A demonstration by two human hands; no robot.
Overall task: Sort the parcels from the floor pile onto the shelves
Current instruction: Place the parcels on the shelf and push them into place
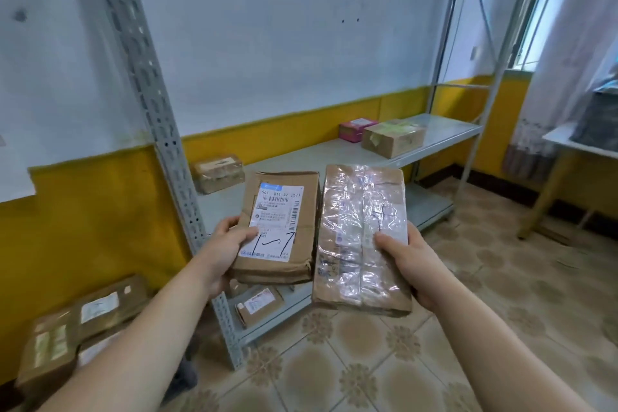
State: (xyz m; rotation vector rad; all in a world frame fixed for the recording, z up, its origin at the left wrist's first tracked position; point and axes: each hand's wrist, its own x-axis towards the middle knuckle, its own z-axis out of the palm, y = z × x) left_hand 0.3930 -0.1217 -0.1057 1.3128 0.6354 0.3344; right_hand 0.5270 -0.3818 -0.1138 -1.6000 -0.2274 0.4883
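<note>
Our left hand (224,252) grips a labelled brown box (281,221), fingers (245,233) curled round its near-left edge; our right hand (414,264) clasps a tape-wrapped box (361,211) just beside it on the right, both raised before the shelf (317,154).

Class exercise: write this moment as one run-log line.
left hand: holds labelled parcel | right hand: holds taped parcel | shelf: other parcels present | stage: held parcels not yet shelved
</note>
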